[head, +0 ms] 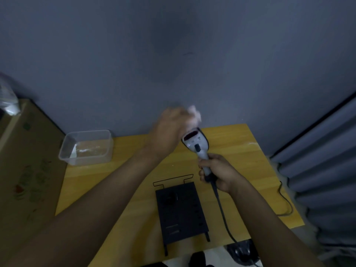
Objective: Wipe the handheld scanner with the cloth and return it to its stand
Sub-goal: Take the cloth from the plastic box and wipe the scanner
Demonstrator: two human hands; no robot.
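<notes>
Both hands busy: right hand round scanner handle.

1. Wall: plain grey-blue, fills the upper half, dim light, darker patch near the middle.
2. Table: yellow wood-grain top, pushed against the wall.
3. Curtain: grey-blue folds, right edge, beside the table.
4. Box: brown cardboard, left of the table, printed marks on its side, blurred.
5. Tub: clear plastic, at the table's back left corner.
6. Floor: pale strip below the table's near edge, dark objects there, unclear.
</notes>
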